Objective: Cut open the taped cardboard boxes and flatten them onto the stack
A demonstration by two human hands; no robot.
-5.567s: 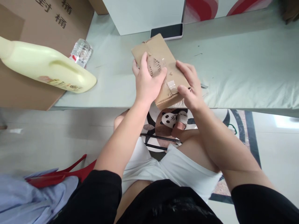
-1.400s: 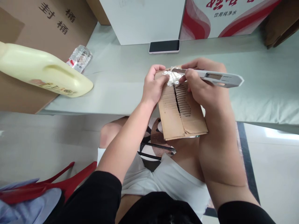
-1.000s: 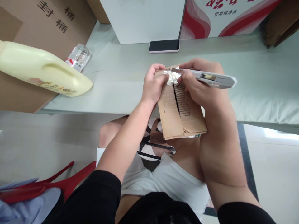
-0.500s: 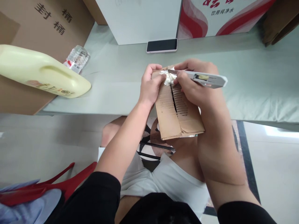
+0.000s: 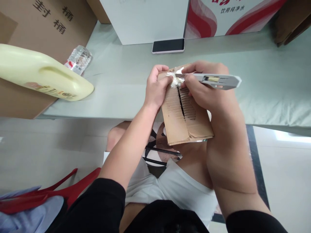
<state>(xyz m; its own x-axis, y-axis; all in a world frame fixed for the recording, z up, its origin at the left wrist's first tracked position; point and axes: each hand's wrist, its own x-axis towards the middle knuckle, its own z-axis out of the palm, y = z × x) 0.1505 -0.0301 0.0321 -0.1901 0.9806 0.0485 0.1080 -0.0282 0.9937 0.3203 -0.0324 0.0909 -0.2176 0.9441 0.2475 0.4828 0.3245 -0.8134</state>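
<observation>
Hands working a small brown cardboard box (image 5: 181,124) at the edge of the pale green surface (image 5: 121,84)

The left hand (image 5: 156,90) is clenched on the box's far left corner, beside crumpled clear tape (image 5: 174,81); the right hand (image 5: 206,95) grasps a grey plastic utility knife (image 5: 215,80), blade tip at the tape; the box's near end overhangs the lap.

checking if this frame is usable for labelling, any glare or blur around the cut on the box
Head view: box and knife are sharp, no motion blur; the crumpled tape by the knife tip glints white and loses detail; a bright patch on the floor is blown out; elsewhere the light is even, shadows soft.
</observation>
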